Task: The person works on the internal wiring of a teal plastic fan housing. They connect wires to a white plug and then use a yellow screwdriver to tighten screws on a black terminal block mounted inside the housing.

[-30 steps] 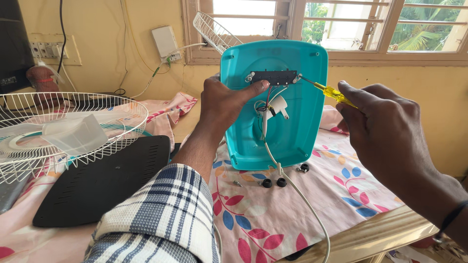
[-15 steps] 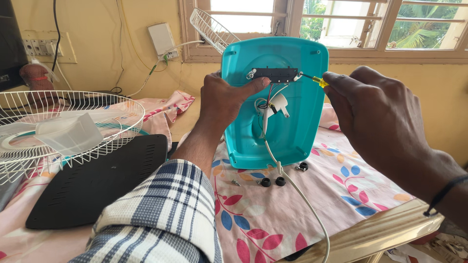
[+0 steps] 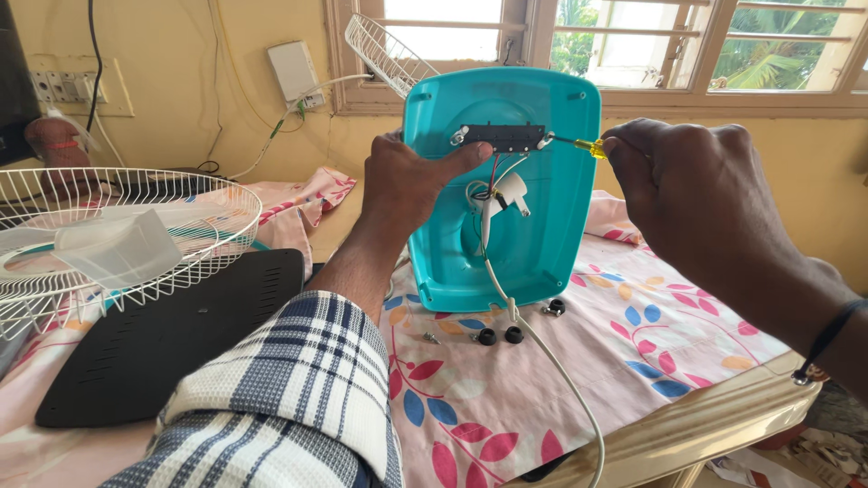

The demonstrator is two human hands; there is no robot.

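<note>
Near table edge, left hand [image 3: 407, 185] grips teal base [image 3: 533, 235]; right hand [image 3: 696, 194] clenches screwdriver [image 3: 579, 145].

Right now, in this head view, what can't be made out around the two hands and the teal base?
- Screwdriver: the handle is hidden inside the right hand; only the yellow collar and thin shaft show.
- Screw at the black switch strip: too small to tell whether the tip is seated.
- Teal fan base: its far side faces away, and the left hand covers its left edge.
- White cord: cut off by the bottom edge.
</note>
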